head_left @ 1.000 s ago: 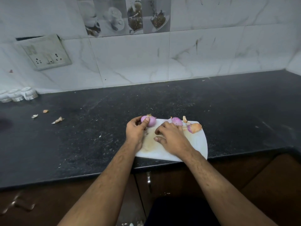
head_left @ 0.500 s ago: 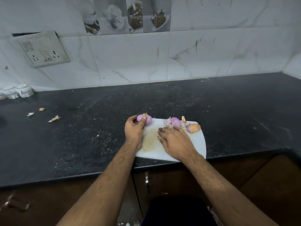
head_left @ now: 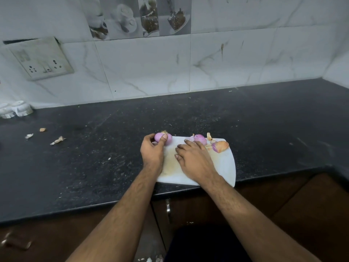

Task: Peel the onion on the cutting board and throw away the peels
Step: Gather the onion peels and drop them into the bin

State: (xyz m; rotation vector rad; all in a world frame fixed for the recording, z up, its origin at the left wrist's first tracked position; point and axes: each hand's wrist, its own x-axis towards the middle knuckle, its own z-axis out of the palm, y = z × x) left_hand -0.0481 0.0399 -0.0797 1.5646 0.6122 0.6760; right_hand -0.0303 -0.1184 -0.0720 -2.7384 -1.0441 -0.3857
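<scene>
Onion (head_left: 164,138) gripped by L hand (head_left: 152,151); R hand (head_left: 192,157) flat (on cutting board (head_left: 224,167)).

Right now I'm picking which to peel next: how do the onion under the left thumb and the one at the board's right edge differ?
The left onion looks bare and smooth purple; the right onion still wears loose tan skin. The left hand grips the first; nothing touches the second. Both are small, purple, on the cutting board.
</scene>
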